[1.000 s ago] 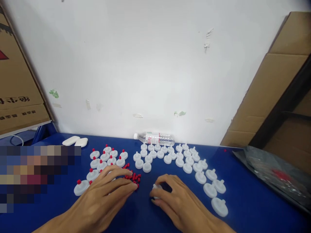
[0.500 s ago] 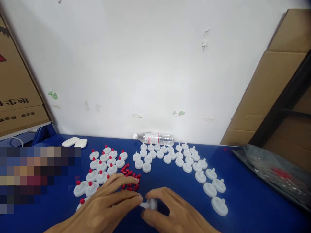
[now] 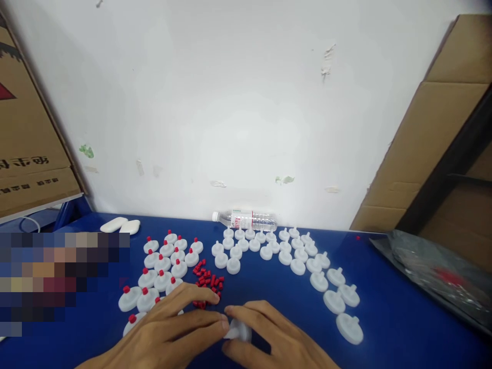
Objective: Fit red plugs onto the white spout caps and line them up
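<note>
Between the fingers and thumb of my right hand (image 3: 274, 335) is a white round plastic disc with a spout (image 3: 242, 332), tipped so that its spout points left. My left hand (image 3: 175, 325) meets the spout's end with its fingertips. Its thumb is hidden, and whatever it pinches there cannot be made out. One left finger reaches over a pile of small red caps (image 3: 209, 281). On the left stand several white discs with red caps (image 3: 162, 281) on their spouts, partly covered by my left hand. Bare-spouted white discs (image 3: 298, 266) spread in an arc from the middle to the right.
A clear plastic bottle (image 3: 246, 220) lies against the white wall (image 3: 230, 102). Two white rounded pieces (image 3: 114, 224) rest at the back left of the blue table (image 3: 284, 297). A grey plastic bag (image 3: 434, 282) lies at right. Cardboard (image 3: 31, 133) stands at both sides.
My fingers have closed in around the white disc, and more of its spout is covered now. The whole view has shifted slightly.
</note>
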The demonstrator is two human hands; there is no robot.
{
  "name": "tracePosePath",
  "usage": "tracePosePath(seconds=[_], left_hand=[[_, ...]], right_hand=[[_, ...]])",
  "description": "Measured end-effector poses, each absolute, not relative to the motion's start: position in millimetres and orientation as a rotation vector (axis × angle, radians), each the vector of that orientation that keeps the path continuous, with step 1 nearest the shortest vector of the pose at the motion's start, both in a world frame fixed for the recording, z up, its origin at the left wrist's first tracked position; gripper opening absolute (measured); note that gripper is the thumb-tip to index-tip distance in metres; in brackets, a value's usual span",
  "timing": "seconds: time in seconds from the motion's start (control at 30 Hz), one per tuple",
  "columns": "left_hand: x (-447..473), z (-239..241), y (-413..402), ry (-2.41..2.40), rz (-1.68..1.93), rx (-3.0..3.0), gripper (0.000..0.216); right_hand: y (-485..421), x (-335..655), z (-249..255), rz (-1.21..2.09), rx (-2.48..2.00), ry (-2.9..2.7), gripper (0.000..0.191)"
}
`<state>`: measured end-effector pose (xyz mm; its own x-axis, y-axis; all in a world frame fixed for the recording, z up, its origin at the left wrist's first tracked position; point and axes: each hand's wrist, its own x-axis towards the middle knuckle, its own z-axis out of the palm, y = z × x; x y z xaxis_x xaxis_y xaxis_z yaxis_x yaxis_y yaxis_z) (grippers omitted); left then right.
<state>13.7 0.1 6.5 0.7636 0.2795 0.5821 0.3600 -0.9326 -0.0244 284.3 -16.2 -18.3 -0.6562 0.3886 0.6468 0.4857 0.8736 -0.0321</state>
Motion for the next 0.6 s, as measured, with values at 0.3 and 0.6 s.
tracePosePath(seconds=[0.3, 0.6], left_hand=[[22.1, 0.5, -3.9, -0.584, -0.999, -2.814, 0.035], [37.3, 17.3, -1.7, -0.591, -0.994, -2.663, 0.034]], right_hand=[[-13.4, 278.6, -21.0, -0.18, -0.554, -2.299, 0.015], [-13.6, 274.6, -44.2, 0.019, -0.721, -2.392, 0.01]])
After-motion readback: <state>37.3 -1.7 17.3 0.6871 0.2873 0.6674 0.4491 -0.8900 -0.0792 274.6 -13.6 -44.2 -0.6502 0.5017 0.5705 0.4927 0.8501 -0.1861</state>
